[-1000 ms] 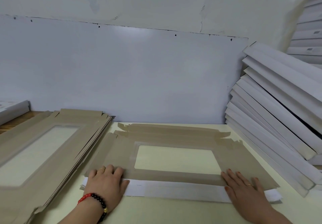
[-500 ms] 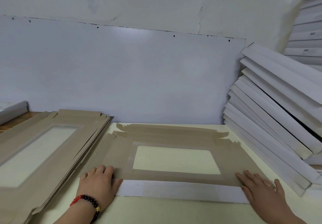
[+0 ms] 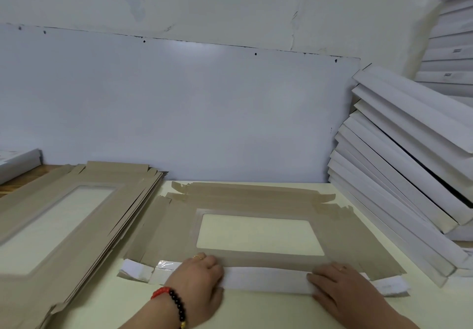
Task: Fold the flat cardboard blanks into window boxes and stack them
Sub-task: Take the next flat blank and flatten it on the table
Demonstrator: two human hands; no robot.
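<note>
Pressing down along the near edge of the bench, both hands work the white front flap (image 3: 266,278) of the blank (image 3: 256,257) that lies flat mid-bench. The left hand (image 3: 197,281), with a bead bracelet (image 3: 174,300) on its wrist, lies over the flap's left part, fingers curled onto the fold line, pressing rather than grasping. The right hand (image 3: 337,285) rests flat and relaxed on the flap's right part, holding nothing. Risk number one: the flap's left end (image 3: 135,271) already lifts and curls beyond the left hand, so uneven pressure could crease it crooked or off the score. Risk two: a hard push toward the far edge could slide the whole blank on the smooth bench (image 3: 256,310) and skew the fold. Further back, the clear window (image 3: 258,234) sits close behind the fingers, and a slipped palm could dent or smear its film. At the left edge waits the pile of flat blanks (image 3: 64,226), its corner overlapping nearby. Along the right edge the stack of finished boxes (image 3: 399,175) leans steeply; a nudge, I judge, could bring it sliding down.
</note>
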